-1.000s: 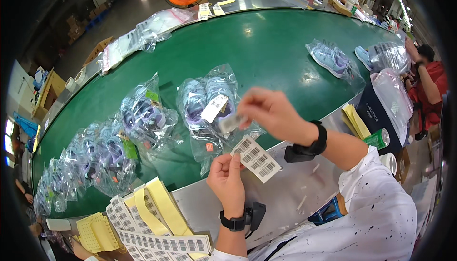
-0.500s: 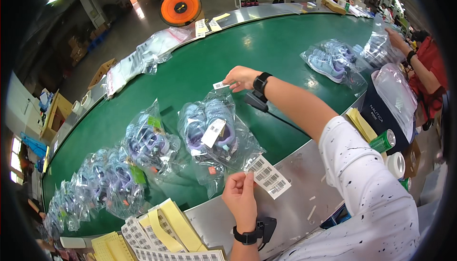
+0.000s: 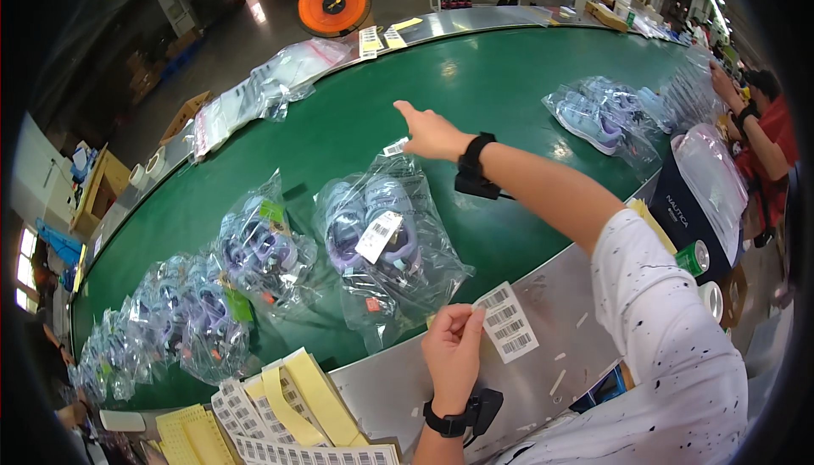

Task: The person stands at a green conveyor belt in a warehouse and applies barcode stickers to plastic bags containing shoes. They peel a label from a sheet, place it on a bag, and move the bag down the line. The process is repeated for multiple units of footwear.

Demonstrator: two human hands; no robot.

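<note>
One label sheet point(image 3: 506, 322) pinched in my left hand point(image 3: 452, 348); right hand point(image 3: 431, 133), fingers loose, should press the sticker point(image 3: 396, 147) beneath it flat onto the bag point(image 3: 386, 236).

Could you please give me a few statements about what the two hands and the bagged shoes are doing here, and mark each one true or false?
1. The left hand pinches a white barcode label sheet over the metal bench edge. True.
2. The right hand rests flat on the metal bench. False: it is stretched out over the green conveyor belt, by the far end of the nearest shoe bag.
3. Both wrists wear black bands. True.
4. The nearest shoe bag has no tag on it. False: a white tag lies on it.
5. The belt is red. False: it is green.
</note>
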